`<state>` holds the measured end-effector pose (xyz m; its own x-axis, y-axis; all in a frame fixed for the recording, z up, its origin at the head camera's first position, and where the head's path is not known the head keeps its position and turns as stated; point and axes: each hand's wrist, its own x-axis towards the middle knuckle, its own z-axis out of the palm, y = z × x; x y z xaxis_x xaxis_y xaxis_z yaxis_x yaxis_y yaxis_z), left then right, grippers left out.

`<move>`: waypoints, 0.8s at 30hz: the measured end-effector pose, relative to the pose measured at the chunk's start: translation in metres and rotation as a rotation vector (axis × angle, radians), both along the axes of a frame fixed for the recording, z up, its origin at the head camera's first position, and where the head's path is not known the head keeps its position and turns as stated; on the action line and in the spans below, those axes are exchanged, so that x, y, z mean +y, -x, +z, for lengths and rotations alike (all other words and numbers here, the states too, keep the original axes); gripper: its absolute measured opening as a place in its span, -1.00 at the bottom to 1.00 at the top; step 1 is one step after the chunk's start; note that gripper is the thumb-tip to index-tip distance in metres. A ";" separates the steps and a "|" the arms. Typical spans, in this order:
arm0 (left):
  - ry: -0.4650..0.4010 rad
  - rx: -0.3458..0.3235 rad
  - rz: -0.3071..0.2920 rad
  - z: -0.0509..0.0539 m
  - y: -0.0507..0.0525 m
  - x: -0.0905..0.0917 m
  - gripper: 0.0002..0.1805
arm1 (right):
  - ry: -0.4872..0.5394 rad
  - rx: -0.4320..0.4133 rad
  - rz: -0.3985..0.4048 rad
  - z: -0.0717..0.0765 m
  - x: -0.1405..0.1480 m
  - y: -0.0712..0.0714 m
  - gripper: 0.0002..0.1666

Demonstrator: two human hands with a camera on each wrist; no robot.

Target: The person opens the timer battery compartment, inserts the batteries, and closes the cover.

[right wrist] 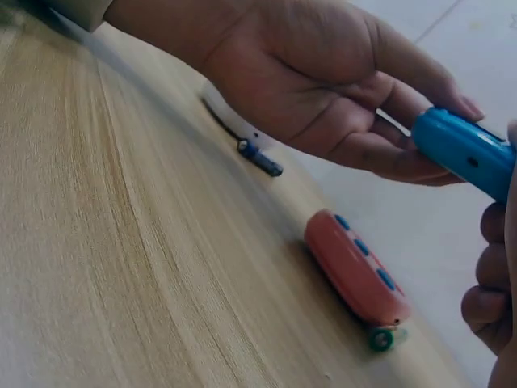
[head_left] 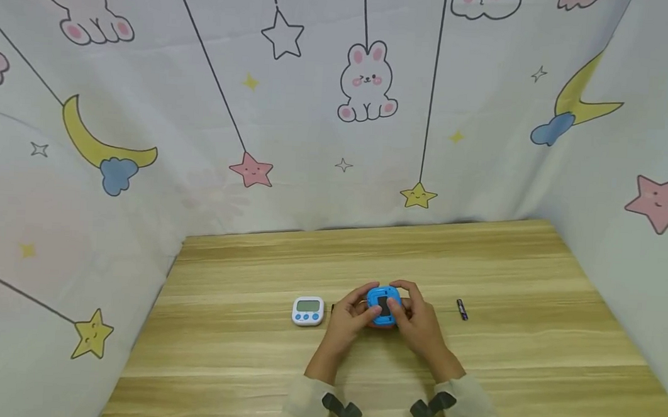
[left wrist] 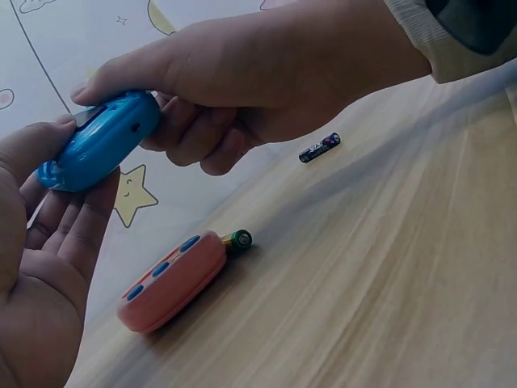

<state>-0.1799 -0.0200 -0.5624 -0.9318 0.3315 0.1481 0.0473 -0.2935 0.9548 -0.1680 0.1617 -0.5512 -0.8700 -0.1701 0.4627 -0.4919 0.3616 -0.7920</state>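
Both hands are closed upon one object, a blue device. The left hand (head_left: 346, 322) grips the blue device (head_left: 384, 303) from its nine o'clock side; its thumb lies upon the upturned face, near a dark rectangle in the middle, and other fingers bend around the edge and below. The right hand (head_left: 421, 326) grips it from the three o'clock side: its thumb also presses on this face, while the index finger curves to the rim at about one o'clock. In the left-wrist view the device is raised above the wooden table (head_left: 235, 367). I cannot tell if the dark rectangle is a hollow or a cover.

From the held device, in the head view, a white device (head_left: 308, 311) with a screen lies at nine o'clock, just beyond the left hand, and a black battery (head_left: 461, 309) lies at three o'clock, apart from the right hand. In the left-wrist view, a red device (left wrist: 174, 283) with blue buttons is at five o'clock, and a green battery (left wrist: 239, 241) is at its two o'clock end. In the right-wrist view, a dark blue battery (right wrist: 262, 159) lies between ten and eleven o'clock from the red device.
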 end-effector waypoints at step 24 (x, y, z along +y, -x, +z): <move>0.091 -0.011 0.042 0.006 -0.005 0.001 -0.50 | -0.181 0.170 -0.096 -0.005 -0.003 -0.003 -0.66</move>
